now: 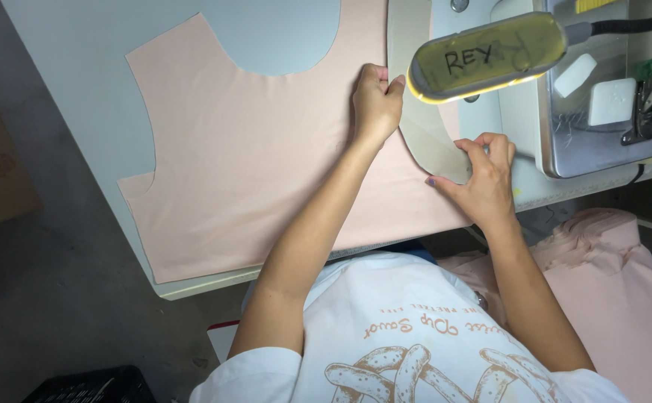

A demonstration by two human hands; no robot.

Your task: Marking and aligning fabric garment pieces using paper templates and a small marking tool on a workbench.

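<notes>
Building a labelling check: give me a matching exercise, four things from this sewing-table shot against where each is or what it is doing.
Things:
1. left hand
2. right hand
3. pale pink cut fabric panel
4. yellow-rimmed oval lamp head

Places or states:
A. hangs above the grey sewing machine
B. lies flat on the light grey table
C. pinches the lower end of the curved beige template
D. grips the template's inner edge, higher up

Pairs: 1-D, 2-C, 3-B, 4-A
</notes>
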